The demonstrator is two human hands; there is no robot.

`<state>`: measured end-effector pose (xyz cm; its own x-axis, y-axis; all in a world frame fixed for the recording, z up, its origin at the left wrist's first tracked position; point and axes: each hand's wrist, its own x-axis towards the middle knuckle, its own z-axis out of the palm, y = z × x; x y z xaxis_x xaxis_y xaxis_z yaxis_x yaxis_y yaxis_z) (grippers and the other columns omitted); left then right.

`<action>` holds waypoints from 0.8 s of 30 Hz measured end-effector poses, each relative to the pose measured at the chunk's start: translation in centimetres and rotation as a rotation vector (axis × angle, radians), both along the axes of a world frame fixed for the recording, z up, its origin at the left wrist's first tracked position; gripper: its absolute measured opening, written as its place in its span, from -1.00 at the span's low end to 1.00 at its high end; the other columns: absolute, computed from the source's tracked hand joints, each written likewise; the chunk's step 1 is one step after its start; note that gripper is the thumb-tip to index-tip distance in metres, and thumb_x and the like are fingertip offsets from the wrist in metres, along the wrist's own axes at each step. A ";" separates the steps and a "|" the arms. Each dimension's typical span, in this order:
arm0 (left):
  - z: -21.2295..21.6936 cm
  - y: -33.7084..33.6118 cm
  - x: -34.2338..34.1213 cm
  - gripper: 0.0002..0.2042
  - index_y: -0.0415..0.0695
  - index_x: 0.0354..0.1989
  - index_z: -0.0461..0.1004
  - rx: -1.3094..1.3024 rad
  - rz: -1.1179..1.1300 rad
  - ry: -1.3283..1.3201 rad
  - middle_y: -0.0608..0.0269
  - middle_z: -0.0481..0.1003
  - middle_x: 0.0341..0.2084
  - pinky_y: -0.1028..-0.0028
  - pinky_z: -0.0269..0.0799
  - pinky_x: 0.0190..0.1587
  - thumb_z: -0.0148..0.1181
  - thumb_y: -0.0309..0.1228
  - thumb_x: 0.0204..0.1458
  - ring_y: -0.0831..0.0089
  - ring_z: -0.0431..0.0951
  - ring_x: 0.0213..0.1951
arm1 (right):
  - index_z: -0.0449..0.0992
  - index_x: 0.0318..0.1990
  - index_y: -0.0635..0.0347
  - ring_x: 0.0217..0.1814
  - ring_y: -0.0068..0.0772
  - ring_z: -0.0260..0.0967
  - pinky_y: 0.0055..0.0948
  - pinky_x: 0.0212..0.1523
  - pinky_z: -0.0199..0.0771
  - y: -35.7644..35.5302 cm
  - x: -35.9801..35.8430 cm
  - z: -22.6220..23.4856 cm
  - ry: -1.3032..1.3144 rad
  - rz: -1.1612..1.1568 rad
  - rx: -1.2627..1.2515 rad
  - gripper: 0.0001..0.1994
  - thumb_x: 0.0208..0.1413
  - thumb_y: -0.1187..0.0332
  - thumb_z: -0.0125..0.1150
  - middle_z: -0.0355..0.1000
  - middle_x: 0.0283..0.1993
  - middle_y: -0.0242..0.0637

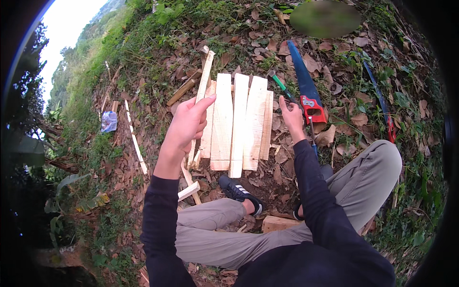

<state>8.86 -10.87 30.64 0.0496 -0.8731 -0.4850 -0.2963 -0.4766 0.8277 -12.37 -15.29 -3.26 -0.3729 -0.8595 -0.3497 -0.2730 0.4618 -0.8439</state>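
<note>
My left hand [186,124] is closed around a thin pale wooden strip [205,71], which rises above the fist and shows again below it. Beside it, several pale sawn boards [221,119] lie side by side on the ground. My right hand [291,117] is right of the boards, its thumb raised and other fingers curled. A hammer [281,86] with a green and black handle points toward that hand. Whether the fingers touch the handle or hold something is hidden. Close by on the right lies a handsaw [306,76] with a red grip.
A blue-handled screwdriver [314,147] lies below the handsaw. Another saw [377,91] rests farther right. Left are a long stick [134,136] and a clear plastic bottle [109,121]. A wood block [278,223] sits by my legs. Leaves and plants cover the sloping ground.
</note>
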 end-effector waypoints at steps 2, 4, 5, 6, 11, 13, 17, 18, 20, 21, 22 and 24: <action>3.6 2.0 0.7 -0.71 0.06 -0.46 0.29 -0.008 -0.014 -0.057 0.70 0.04 -0.76 0.67 -0.20 -0.77 0.09 -0.14 0.28 0.84 -0.05 -0.78 | 0.26 0.31 0.29 0.33 -0.14 0.27 -0.08 0.24 0.28 4.7 2.9 3.7 -0.753 0.149 0.163 -0.03 0.03 -0.45 0.10 0.30 0.28 0.00; 8.7 3.5 -0.3 -0.68 0.04 -0.46 0.28 -0.040 -0.062 -0.100 0.69 0.04 -0.76 0.68 -0.21 -0.77 0.04 -0.08 0.30 0.84 -0.07 -0.78 | 0.21 0.32 0.25 0.33 -0.25 0.27 -0.12 0.27 0.31 7.1 4.9 6.1 -1.514 0.224 -0.003 -0.35 0.27 -0.04 0.14 0.32 0.28 -0.12; 10.8 4.4 -0.3 -0.65 0.03 -0.46 0.27 -0.068 -0.137 -0.098 0.68 0.04 -0.76 0.70 -0.21 -0.77 -0.01 -0.04 0.32 0.83 -0.06 -0.79 | 0.23 0.31 0.27 0.31 -0.26 0.30 -0.14 0.25 0.35 7.8 6.0 7.7 -1.456 0.182 -0.062 -0.40 0.25 0.09 0.19 0.34 0.25 -0.13; 13.1 5.0 -0.2 -0.61 0.01 -0.46 0.27 -0.104 -0.208 -0.101 0.67 0.05 -0.76 0.71 -0.22 -0.77 -0.07 0.01 0.33 0.83 -0.06 -0.80 | 0.24 0.29 0.29 0.28 -0.27 0.33 -0.16 0.24 0.38 7.9 6.7 9.8 -1.400 0.150 -0.126 -0.44 0.23 0.22 0.25 0.36 0.23 -0.13; 22.8 8.8 -1.4 -0.57 -0.04 -0.38 0.28 -0.198 -0.343 -0.014 0.54 0.15 -0.70 0.67 -0.06 -0.71 -0.24 0.04 0.37 0.75 0.08 -0.74 | 0.18 0.29 0.36 0.20 -0.21 0.42 -0.22 0.20 0.49 9.3 2.1 20.6 -1.402 0.201 -0.309 -0.46 0.22 0.36 0.19 0.41 0.16 -0.09; 26.4 10.1 -2.4 -0.57 -0.06 -0.35 0.29 -0.246 -0.454 -0.057 0.49 0.19 -0.65 0.64 0.01 -0.65 -0.26 0.03 0.37 0.71 0.14 -0.67 | 0.16 0.30 0.40 0.16 -0.13 0.45 -0.22 0.16 0.53 10.0 1.3 26.8 -1.422 0.080 -0.515 -0.43 0.19 0.36 0.17 0.41 0.16 -0.05; 27.4 10.9 -0.7 -0.56 -0.09 -0.28 0.31 -0.277 -0.478 -0.075 0.38 0.29 -0.55 0.58 0.15 -0.53 -0.30 0.03 0.37 0.64 0.26 -0.55 | 0.26 0.22 0.42 0.00 -0.15 0.54 -0.23 0.08 0.58 12.7 -0.5 28.7 -1.444 -0.030 -0.325 -0.47 0.11 0.38 0.17 0.46 0.05 -0.01; 27.0 10.1 -0.6 -0.55 -0.10 -0.27 0.32 -0.318 -0.505 -0.088 0.35 0.31 -0.53 0.56 0.19 -0.50 -0.31 0.03 0.38 0.62 0.29 -0.52 | 0.30 0.18 0.45 -0.03 -0.18 0.54 -0.26 0.04 0.60 11.5 -0.9 29.2 -1.411 -0.148 -0.357 -0.52 0.13 0.39 0.15 0.48 0.00 0.02; 26.5 9.3 -1.3 -0.54 -0.12 -0.23 0.33 -0.368 -0.562 -0.093 0.30 0.36 -0.48 0.53 0.26 -0.44 -0.32 0.03 0.38 0.59 0.35 -0.46 | 0.28 0.17 0.49 -0.02 -0.16 0.54 -0.24 0.04 0.61 12.5 -1.2 29.6 -1.386 -0.112 -0.453 -0.52 0.15 0.38 0.14 0.47 0.02 0.03; 26.9 9.6 -1.0 -0.54 -0.13 -0.22 0.34 -0.400 -0.551 -0.134 0.28 0.38 -0.45 0.52 0.30 -0.41 -0.33 0.03 0.38 0.57 0.38 -0.43 | 0.28 0.18 0.49 -0.02 -0.16 0.54 -0.23 0.04 0.60 13.1 -0.3 29.5 -1.434 -0.072 -0.403 -0.52 0.15 0.38 0.13 0.47 0.02 0.04; 27.1 9.2 -0.9 -0.53 -0.14 -0.20 0.35 -0.442 -0.545 -0.175 0.25 0.41 -0.43 0.50 0.33 -0.38 -0.34 0.03 0.38 0.55 0.41 -0.40 | 0.27 0.18 0.49 -0.01 -0.15 0.54 -0.22 0.05 0.60 13.6 0.7 29.2 -1.483 -0.034 -0.347 -0.52 0.16 0.38 0.13 0.47 0.02 0.04; 26.3 5.8 0.2 -0.51 -0.15 -0.17 0.36 -0.621 -0.588 -0.171 0.20 0.45 -0.38 0.48 0.41 -0.32 -0.36 0.03 0.38 0.52 0.47 -0.34 | 0.26 0.19 0.49 0.00 -0.13 0.53 -0.20 0.06 0.60 12.4 0.3 29.2 -1.440 -0.037 -0.393 -0.52 0.17 0.39 0.11 0.46 0.03 0.06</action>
